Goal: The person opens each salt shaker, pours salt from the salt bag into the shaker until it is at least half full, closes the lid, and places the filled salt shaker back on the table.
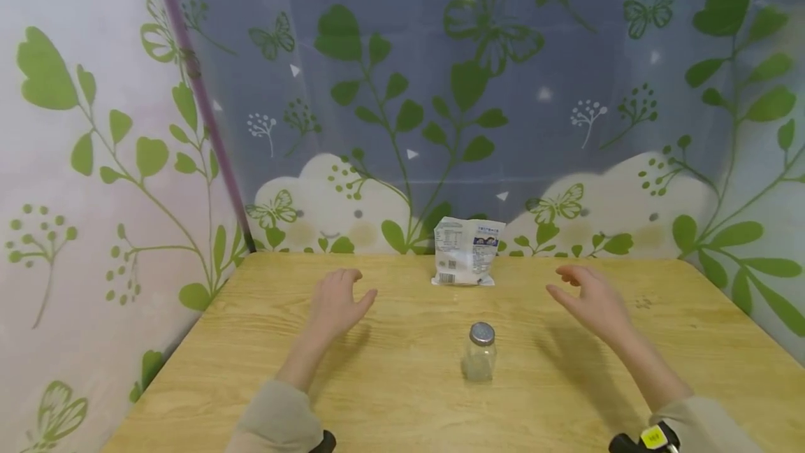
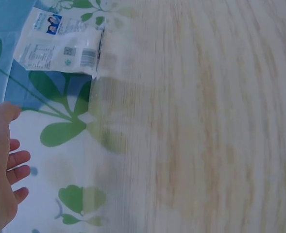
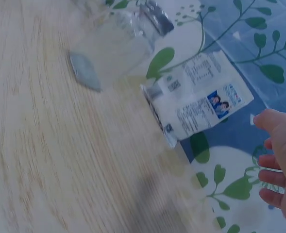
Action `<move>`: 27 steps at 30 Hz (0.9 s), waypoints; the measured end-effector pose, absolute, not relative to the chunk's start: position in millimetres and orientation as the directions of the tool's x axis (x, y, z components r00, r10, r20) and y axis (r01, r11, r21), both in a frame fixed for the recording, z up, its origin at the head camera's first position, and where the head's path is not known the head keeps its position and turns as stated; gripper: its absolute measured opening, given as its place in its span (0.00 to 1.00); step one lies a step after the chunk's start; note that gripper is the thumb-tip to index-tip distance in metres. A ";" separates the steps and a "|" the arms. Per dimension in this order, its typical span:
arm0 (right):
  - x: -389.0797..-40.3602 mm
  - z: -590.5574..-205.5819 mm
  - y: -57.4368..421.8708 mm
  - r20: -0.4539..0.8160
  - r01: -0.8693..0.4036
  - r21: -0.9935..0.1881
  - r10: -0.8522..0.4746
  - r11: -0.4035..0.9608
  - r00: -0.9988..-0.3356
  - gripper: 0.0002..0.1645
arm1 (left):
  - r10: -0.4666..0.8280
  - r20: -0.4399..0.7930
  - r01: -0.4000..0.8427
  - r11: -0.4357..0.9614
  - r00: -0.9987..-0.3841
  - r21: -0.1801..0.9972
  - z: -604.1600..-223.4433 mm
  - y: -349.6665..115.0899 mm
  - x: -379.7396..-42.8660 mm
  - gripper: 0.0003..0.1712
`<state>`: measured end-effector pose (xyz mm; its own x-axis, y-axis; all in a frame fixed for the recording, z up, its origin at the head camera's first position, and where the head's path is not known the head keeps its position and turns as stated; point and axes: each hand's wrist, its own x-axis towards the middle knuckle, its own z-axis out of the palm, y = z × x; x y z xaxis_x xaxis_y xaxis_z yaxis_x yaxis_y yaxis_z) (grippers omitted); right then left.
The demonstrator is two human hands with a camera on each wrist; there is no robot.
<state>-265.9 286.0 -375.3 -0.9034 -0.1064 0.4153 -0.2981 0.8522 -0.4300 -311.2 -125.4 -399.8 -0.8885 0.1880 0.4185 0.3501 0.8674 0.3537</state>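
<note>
Nearest are two light sleeves, left (image 1: 273,418) and right (image 1: 704,421), each with one black wrist mount; the right mount bears one yellow label (image 1: 654,437). Both forearms extend over one wood-grained desk (image 1: 390,397).

One glass jar (image 1: 479,362) with one grey metal lid (image 1: 482,333) stands upright on the desk, between the forearms and slightly nearer than the hands. The glass is clear; its contents, if any, cannot be made out.

Two hands are noted. The left hand (image 1: 336,305) is raised above the desk, left of the jar and well apart from it. Its grip is spread: fingers loosely bent, thumb held away from them. The right hand (image 1: 594,305) is raised at a similar depth, right of the jar. Its grip is likewise spread, the thumb apart from lightly bent fingers. Both cast shadows on the desk.

One white packet (image 1: 462,254) stands upright near the far edge, beyond the jar and between the hands, apart from both. Its facing side carries printed text, one barcode, one square code and one small blue picture.

Farthest is a printed cloth (image 1: 283,89) with green leaves, butterflies and two white clouds. One purple strip (image 1: 201,89) runs along its left corner.
</note>
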 end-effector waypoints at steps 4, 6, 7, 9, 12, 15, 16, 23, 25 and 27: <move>-261.2 -367.6 272.6 0.387 -0.314 -0.587 -0.083 0.747 -0.919 0.25 | 0.216 0.432 0.425 0.767 -0.876 0.480 -398.6 -117.4 -310.8 0.24; -257.8 -364.4 265.1 0.369 -0.311 -0.649 -0.071 0.694 -0.927 0.22 | 0.225 0.411 0.440 0.700 -0.883 0.563 -396.9 -111.5 -307.9 0.23; -256.2 -363.1 261.6 0.359 -0.309 -0.673 -0.068 0.672 -0.931 0.22 | 0.232 0.397 0.443 0.665 -0.888 0.601 -396.2 -108.6 -306.6 0.23; -253.5 -360.9 255.4 0.342 -0.301 -0.702 -0.065 0.646 -0.937 0.21 | 0.256 0.364 0.442 0.606 -0.895 0.661 -393.7 -102.4 -303.7 0.24; -251.8 -359.6 248.2 0.338 -0.310 -0.716 -0.078 0.626 -0.938 0.21 | 0.321 0.315 0.448 0.567 -0.893 0.692 -389.3 -93.9 -300.0 0.26; -249.7 -360.3 242.7 0.330 -0.325 -0.731 -0.105 0.601 -0.938 0.22 | 0.407 0.290 0.485 0.544 -0.866 0.684 -386.5 -84.8 -295.6 0.29; -249.1 -360.9 241.2 0.329 -0.331 -0.734 -0.116 0.593 -0.937 0.22 | 0.434 0.281 0.496 0.539 -0.856 0.681 -386.5 -81.7 -294.2 0.30; -245.3 -370.1 231.6 0.321 -0.381 -0.747 -0.206 0.545 -0.924 0.22 | 0.533 0.260 0.546 0.495 -0.805 0.676 -389.8 -59.7 -285.6 0.33; -244.5 -372.5 229.0 0.307 -0.383 -0.753 -0.229 0.535 -0.924 0.23 | 0.545 0.251 0.545 0.488 -0.800 0.682 -391.4 -54.5 -284.0 0.33; -243.4 -374.1 226.0 0.291 -0.383 -0.760 -0.252 0.524 -0.923 0.23 | 0.551 0.231 0.536 0.491 -0.802 0.687 -393.5 -49.5 -282.6 0.34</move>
